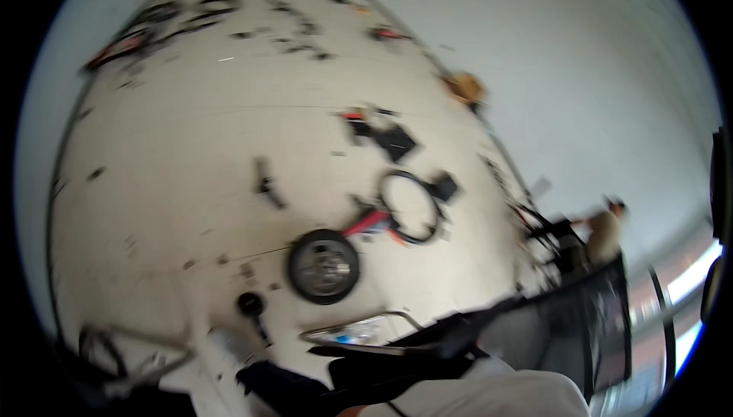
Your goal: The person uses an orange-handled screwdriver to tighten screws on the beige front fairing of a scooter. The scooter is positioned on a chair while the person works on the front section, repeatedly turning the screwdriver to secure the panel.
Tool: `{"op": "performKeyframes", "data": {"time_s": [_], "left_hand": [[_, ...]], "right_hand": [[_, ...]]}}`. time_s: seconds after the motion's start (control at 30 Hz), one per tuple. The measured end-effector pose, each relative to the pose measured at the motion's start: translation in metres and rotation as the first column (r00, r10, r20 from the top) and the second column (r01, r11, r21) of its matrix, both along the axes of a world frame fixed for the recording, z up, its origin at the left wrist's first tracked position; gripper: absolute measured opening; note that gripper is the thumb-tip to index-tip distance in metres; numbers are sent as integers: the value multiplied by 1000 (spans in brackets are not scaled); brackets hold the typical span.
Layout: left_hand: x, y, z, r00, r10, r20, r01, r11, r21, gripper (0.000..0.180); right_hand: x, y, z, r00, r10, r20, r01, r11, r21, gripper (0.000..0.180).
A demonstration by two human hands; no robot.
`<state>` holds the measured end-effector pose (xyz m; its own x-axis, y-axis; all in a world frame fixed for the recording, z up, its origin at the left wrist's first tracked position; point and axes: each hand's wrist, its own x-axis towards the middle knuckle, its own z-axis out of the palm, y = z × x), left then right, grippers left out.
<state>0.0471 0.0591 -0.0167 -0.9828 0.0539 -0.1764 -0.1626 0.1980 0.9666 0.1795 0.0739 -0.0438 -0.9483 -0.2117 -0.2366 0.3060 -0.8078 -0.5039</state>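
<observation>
Neither of my hands shows in the head view. Light cloth [489, 395] of my clothing fills the lower edge, and a dark trouser leg [282, 388] ends in a pale shoe [233, 346] on the floor. Ahead of the shoe lies a dark round-headed part with a stem [251, 306]. Beyond it is a wheel with a black tyre [324, 266], beside a red part [365, 223] and a black ring like a bare tyre [384, 188]. Motion smears the whole picture.
A black mesh chair [553, 325] stands close on the right, with another person [605, 235] behind it. A metal-framed tray [359, 331] lies near. Black and red parts [393, 142], a cardboard box [466, 88] and tyres [217, 6] are scattered farther off.
</observation>
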Motion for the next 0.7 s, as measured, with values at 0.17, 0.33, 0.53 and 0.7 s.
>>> {"op": "performKeyframes", "data": {"time_s": [0.17, 0.33, 0.53, 0.7], "left_hand": [[19, -107, -6, 964, 260, 49, -264, 952, 156, 36], [-47, -165, -59, 896, 133, 424, -370, 752, 546, 35], [-8, -165, -9, 913, 189, 362, -383, 704, 599, 18], [0, -157, -9, 920, 150, 362, -345, 745, 570, 16]], "right_hand": [[33, -42, -1, 982, 183, 46, -164, 948, -274, 33], [-28, -78, -2, 986, 78, 147, -77, 997, -13, 45], [17, -63, 14, 987, 146, 72, -161, 948, 274, 58], [7, -60, 32, 786, 106, -609, 603, 88, 793, 54]]}}
